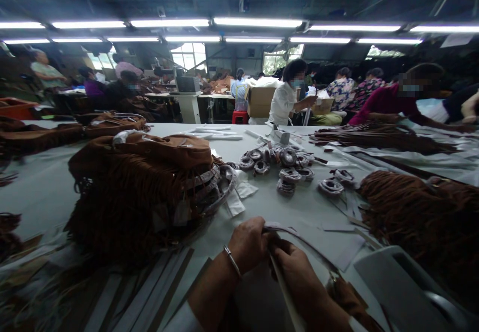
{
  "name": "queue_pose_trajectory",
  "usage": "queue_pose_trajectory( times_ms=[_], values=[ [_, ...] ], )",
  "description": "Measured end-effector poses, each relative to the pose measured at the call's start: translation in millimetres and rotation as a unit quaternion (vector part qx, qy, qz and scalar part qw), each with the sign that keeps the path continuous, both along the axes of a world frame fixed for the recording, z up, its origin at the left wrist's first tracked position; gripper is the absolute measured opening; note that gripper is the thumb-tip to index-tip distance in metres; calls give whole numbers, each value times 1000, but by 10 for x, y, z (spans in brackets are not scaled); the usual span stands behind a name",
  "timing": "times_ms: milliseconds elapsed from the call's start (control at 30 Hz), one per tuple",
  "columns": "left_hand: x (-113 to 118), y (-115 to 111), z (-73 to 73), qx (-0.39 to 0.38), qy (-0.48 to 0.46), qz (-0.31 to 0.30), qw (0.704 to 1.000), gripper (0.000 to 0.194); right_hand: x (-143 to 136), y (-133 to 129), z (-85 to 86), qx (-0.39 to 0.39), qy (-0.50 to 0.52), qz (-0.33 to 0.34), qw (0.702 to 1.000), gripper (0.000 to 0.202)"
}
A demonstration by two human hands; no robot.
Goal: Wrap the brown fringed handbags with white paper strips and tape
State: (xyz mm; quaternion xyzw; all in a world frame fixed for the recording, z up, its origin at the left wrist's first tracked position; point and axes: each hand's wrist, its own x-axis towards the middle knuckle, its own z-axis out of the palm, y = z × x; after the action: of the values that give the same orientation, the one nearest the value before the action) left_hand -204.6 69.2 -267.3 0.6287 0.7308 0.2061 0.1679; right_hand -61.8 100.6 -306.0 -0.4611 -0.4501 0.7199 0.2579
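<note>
My left hand [247,244], with a silver bangle at the wrist, is closed around the end of a bag strap. Against it, my right hand [294,264] is also closed on the strap. From the hands a dark strap [312,247] arcs right to a metal fitting by a brown bag [350,292], half hidden by my forearm. A pale strip [286,294] runs down from between the fingers toward me; whether it belongs to the strap, I cannot tell. Ahead of the hands lie coiled, wrapped straps [290,174] in several small rolls.
Fringed brown bags [160,152] are piled at left, more fringed brown pieces [415,207] at right. A grey tape dispenser-like device [404,282] stands near my right arm. Long strips [145,292] lie front left. Across the table [209,165], people work, one in a white top [281,103].
</note>
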Motion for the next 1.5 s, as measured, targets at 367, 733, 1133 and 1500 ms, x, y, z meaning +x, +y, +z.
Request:
queue_pose_trajectory(
  times_ms=[367,733,1133,1500],
  values=[
    [44,-75,141,-16,-95,-38,995,32,-8,-14,-170,-62,81,5,995,54],
    [98,-8,23,-45,-131,74,988,56,14,-24,-84,43,28,32,998,49],
    [140,-71,57,7,-126,4,992,28,87,86,-147,118,-28,-12,993,52],
    [68,-52,-41,27,-72,1,997,14,124,41,-96,37,-14,38,998,73]
  ],
)
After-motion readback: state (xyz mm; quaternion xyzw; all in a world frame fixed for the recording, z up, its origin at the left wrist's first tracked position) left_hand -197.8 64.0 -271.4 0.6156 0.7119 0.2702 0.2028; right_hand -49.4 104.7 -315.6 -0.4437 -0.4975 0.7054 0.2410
